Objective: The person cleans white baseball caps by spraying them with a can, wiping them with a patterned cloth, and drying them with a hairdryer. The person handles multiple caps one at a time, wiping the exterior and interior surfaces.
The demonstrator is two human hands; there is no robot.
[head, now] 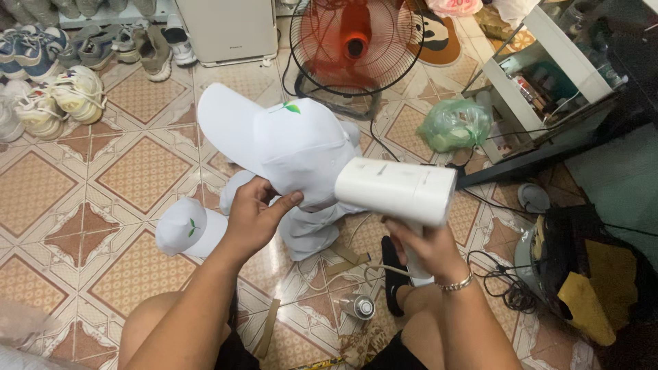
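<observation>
The right hand [423, 248] grips the white handheld steamer [397, 190] by its handle, head against the white cap [288, 140]; keep it moving slowly. The left hand [255, 218] pinches the cap's back, raised over the tiled floor [137, 171]; hold the fabric taut there.
</observation>
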